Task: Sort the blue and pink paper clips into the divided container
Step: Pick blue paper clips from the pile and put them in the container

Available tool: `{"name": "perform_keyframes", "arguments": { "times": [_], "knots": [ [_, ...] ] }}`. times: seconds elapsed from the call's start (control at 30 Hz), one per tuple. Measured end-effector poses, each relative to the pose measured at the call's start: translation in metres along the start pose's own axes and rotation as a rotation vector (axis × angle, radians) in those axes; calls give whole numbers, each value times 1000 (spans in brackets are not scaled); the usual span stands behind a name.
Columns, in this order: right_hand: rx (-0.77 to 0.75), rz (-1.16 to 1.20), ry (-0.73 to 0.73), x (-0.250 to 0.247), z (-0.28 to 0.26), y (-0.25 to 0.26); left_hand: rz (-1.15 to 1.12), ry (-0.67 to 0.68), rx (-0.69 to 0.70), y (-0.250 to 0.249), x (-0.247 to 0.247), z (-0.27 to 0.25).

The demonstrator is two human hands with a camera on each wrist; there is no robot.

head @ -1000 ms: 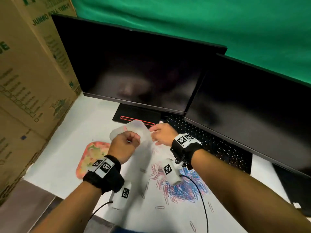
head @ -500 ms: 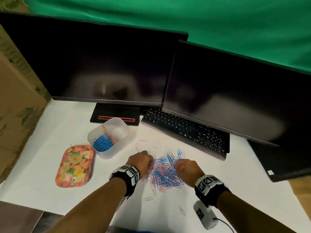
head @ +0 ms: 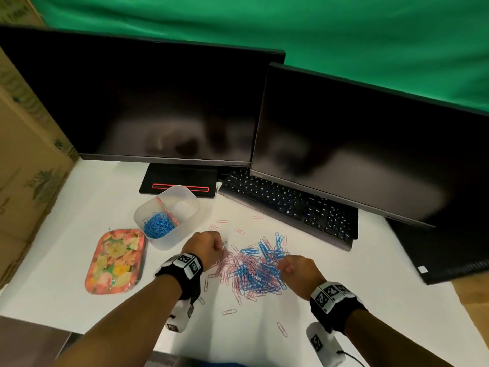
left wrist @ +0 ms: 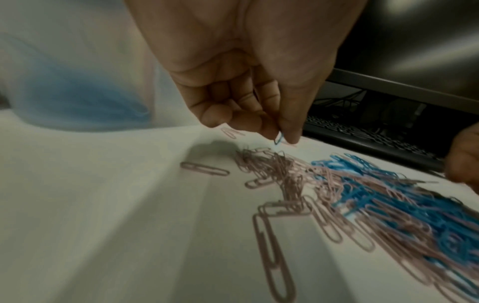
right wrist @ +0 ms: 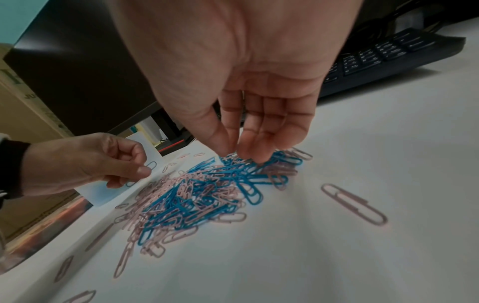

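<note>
A mixed pile of blue and pink paper clips [head: 254,268] lies on the white table, also seen in the right wrist view [right wrist: 197,192]. The clear divided container [head: 194,205] stands to its left rear, with blue clips [head: 158,225] in its near-left compartment. My left hand [head: 211,247] hovers at the pile's left edge and pinches one blue clip [left wrist: 278,139] between thumb and forefinger. My right hand [right wrist: 237,153] reaches down at the pile's right side. Its fingertips [right wrist: 250,156] touch blue clips, and nothing is plainly pinched.
A floral tray [head: 115,260] lies left of the container. Two dark monitors [head: 158,102] and a black keyboard [head: 288,205] stand behind the pile, and cardboard boxes [head: 26,154] wall the left side. Loose pink clips [head: 229,312] are scattered toward the table's front edge.
Both hands have come back from the container to the pile. The left hand now holds a single blue clip, and the right hand has lowered its fingertips onto the clips.
</note>
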State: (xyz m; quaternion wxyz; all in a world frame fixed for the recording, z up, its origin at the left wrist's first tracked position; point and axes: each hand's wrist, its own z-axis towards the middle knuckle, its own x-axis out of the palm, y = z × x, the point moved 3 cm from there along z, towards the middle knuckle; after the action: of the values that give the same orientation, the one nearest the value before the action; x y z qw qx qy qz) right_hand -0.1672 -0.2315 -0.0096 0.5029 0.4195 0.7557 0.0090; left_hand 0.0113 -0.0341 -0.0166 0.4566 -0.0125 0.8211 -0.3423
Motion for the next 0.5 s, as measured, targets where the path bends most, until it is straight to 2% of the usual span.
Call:
{"name": "perform_keyframes", "arguments": {
  "times": [0.13, 0.3, 0.5],
  "knots": [
    [-37, 5, -22, 4, -4, -4, -89, -30, 10, 5, -5, -1],
    [-227, -128, -1, 21, -17, 12, -162, -63, -6, 3, -4, -3],
    [-333, -265, 9, 43, -6, 52, -446, -33, -72, -3, 9, -10]
  ]
}}
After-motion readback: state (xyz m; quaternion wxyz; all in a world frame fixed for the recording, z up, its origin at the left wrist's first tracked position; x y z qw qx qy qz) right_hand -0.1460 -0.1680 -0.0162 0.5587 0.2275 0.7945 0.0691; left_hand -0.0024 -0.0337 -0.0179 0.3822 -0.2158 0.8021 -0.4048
